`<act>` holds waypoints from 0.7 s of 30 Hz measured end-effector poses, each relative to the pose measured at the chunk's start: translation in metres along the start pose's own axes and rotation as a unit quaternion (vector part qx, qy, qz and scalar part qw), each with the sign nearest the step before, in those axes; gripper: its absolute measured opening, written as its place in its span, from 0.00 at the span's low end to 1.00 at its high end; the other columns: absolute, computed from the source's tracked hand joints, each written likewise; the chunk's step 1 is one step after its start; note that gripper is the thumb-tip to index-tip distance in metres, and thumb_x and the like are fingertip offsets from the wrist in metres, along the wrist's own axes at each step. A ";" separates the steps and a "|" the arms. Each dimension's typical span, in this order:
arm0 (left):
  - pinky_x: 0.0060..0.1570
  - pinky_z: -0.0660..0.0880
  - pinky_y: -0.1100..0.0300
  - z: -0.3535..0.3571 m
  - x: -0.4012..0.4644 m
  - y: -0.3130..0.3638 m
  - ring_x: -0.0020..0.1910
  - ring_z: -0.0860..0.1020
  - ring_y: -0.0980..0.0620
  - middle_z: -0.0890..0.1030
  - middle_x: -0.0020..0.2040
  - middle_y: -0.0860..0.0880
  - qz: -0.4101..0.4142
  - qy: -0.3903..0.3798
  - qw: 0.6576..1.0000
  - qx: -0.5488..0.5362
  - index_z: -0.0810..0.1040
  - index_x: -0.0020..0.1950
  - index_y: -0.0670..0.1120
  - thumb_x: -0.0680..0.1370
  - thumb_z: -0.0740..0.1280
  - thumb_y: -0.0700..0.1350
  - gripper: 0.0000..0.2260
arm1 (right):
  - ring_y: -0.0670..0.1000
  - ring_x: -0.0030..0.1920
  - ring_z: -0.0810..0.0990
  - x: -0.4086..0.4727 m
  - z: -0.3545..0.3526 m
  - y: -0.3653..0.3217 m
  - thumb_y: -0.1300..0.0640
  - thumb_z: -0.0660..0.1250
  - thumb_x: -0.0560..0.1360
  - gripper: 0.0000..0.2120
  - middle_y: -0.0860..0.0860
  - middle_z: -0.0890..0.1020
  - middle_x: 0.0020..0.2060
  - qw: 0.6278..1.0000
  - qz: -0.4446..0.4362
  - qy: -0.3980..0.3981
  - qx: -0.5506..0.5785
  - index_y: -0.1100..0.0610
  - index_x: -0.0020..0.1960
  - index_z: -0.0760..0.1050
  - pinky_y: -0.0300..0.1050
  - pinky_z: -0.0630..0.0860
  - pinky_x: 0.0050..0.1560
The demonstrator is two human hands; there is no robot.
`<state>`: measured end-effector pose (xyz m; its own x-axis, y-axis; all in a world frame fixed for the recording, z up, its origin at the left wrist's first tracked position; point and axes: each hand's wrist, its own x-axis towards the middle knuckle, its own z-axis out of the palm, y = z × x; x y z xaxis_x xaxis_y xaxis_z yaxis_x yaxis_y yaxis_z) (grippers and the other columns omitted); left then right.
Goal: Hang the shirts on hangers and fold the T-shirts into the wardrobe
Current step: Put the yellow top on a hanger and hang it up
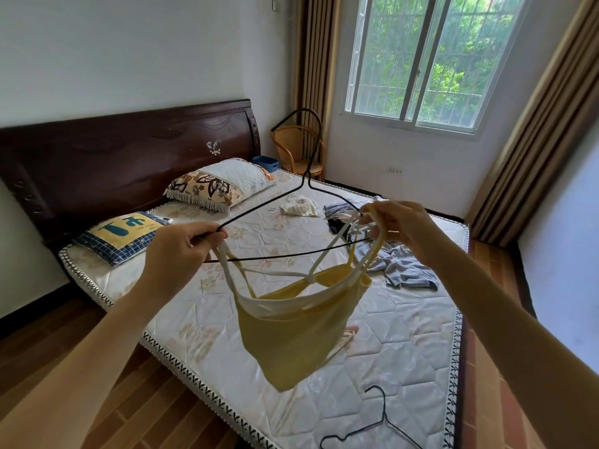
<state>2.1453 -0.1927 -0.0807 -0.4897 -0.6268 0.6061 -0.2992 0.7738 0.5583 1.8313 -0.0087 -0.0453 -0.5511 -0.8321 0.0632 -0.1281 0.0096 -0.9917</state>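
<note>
Yellow strappy top hangs in the air above the mattress, slung by its pale straps from a black wire hanger that I see held up in front of me. My left hand is curled round the hanger's left corner, pinching a strap against the wire there. My right hand pinches the straps on the other side near the hanger's right shoulder, fingers bent round the thin bands; I cannot tell whether it also grips the wire. The hanger's hook points up and away, toward the wicker chair in the corner.

Behind the top, a small heap of clothes lies on the mattress: a grey-blue garment spread near my right wrist, a dark piece beside it, and a pale floral piece further up. A second black hanger lies flat on the near corner of the mattress, well apart from the top. Toward the dark wooden headboard sit a floral pillow and a blue checked pillow with a yellow panel. A blue basket stands between the bed and the chair, below the barred window with its brown curtains.
</note>
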 end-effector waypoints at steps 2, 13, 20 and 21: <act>0.33 0.79 0.51 0.000 0.000 -0.002 0.32 0.80 0.55 0.84 0.36 0.50 -0.006 0.008 1.000 -0.004 0.85 0.50 0.43 0.76 0.70 0.39 0.05 | 0.50 0.33 0.82 -0.003 0.006 0.001 0.60 0.63 0.81 0.10 0.59 0.85 0.44 0.998 -0.012 0.005 -0.056 0.65 0.55 0.80 0.39 0.80 0.36; 0.36 0.78 0.66 -0.001 -0.003 0.006 0.36 0.81 0.64 0.83 0.37 0.54 -0.010 0.013 0.999 -0.032 0.85 0.49 0.45 0.75 0.71 0.38 0.05 | 0.52 0.40 0.83 0.001 -0.013 0.024 0.55 0.66 0.80 0.13 0.59 0.84 0.47 0.982 0.030 0.064 -0.174 0.62 0.61 0.75 0.46 0.81 0.47; 0.38 0.77 0.73 0.005 -0.002 0.011 0.36 0.81 0.67 0.81 0.36 0.64 0.004 0.001 0.999 -0.053 0.83 0.51 0.46 0.74 0.71 0.35 0.09 | 0.56 0.60 0.76 0.010 -0.006 0.027 0.50 0.74 0.73 0.26 0.58 0.77 0.62 0.892 -0.163 0.068 -0.416 0.58 0.67 0.74 0.53 0.75 0.59; 0.38 0.76 0.74 0.006 -0.002 0.011 0.36 0.81 0.67 0.82 0.37 0.59 0.003 0.005 0.999 -0.051 0.84 0.51 0.44 0.74 0.71 0.35 0.08 | 0.57 0.60 0.77 0.014 -0.003 0.031 0.51 0.73 0.74 0.24 0.57 0.79 0.61 0.882 -0.169 0.043 -0.438 0.58 0.66 0.75 0.51 0.76 0.58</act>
<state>2.1380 -0.1824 -0.0786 -0.4828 -0.6236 0.6149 -0.2109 0.7643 0.6095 1.8178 -0.0182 -0.0746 -0.4154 -0.8244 0.3844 -0.8643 0.2261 -0.4492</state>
